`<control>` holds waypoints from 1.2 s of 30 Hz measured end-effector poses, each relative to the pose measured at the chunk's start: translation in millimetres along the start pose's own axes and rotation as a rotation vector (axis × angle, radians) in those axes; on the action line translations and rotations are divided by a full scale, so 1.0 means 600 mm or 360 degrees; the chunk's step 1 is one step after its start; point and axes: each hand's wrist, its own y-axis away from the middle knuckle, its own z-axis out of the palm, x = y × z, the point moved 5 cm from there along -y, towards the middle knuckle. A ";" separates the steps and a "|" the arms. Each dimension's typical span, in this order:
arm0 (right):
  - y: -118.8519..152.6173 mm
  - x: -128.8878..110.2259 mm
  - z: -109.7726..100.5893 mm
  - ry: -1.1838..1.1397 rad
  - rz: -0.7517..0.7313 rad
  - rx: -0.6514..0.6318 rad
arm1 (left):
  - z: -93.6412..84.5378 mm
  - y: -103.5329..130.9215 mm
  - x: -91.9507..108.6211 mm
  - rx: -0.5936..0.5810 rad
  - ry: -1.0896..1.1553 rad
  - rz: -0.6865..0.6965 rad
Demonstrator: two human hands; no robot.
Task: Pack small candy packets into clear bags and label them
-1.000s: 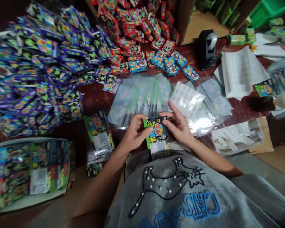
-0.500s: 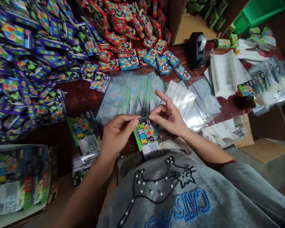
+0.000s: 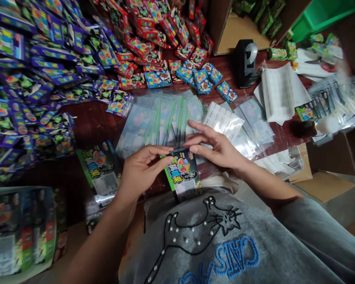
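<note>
Pinched at its top left edge, a black-and-green printed candy bag (image 3: 182,173) hangs in front of my body from my left hand (image 3: 142,169). The thumb and fingers of that hand are closed on it. At the bag's top right corner is my right hand (image 3: 215,146), its fingers spread and its thumb beside the edge; whether the thumb touches cannot be made out. Beyond both hands, a fan of clear plastic bags (image 3: 136,122) with green edges lies on the table. More printed bags (image 3: 99,167) are stacked left of my left hand.
Purple candy boxes (image 3: 47,75) heap up at left, red boxes (image 3: 154,23) at the back, a few blue boxes (image 3: 202,81) before them. A black tape dispenser (image 3: 244,65), paper sheets (image 3: 276,94) and a white-capped bottle (image 3: 327,124) stand or lie right. An open carton (image 3: 239,31) is behind.
My right hand has come away from its pinch on the bag's top edge, its fingers now more spread. My left hand keeps its hold, and the bag sits slightly lower and further left.
</note>
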 end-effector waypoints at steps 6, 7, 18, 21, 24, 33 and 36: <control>-0.061 -0.054 0.008 0.0562 -0.0265 -0.0525 | 0.003 -0.004 -0.001 0.0043 -0.0074 -0.0031; -0.069 -0.050 0.015 0.0615 -0.0241 -0.0577 | 0.001 -0.003 -0.001 0.0044 -0.0075 -0.0021; -0.081 -0.035 0.080 0.0972 -0.0313 -0.0599 | -0.038 0.034 -0.026 0.0177 0.0089 -0.0014; -0.131 -0.021 0.114 0.0856 -0.0195 -0.0741 | -0.084 0.085 -0.007 0.0503 -0.0181 0.0092; -0.214 -0.004 0.183 0.0722 -0.0180 -0.0554 | -0.126 0.150 0.020 0.0956 -0.0713 0.0267; -0.329 0.032 0.349 0.1425 -0.0263 -0.0722 | -0.159 0.154 -0.089 0.0886 -0.1605 -0.0357; -0.275 0.038 0.270 0.1574 -0.0267 -0.0743 | -0.153 0.134 -0.073 0.0822 -0.1762 -0.0357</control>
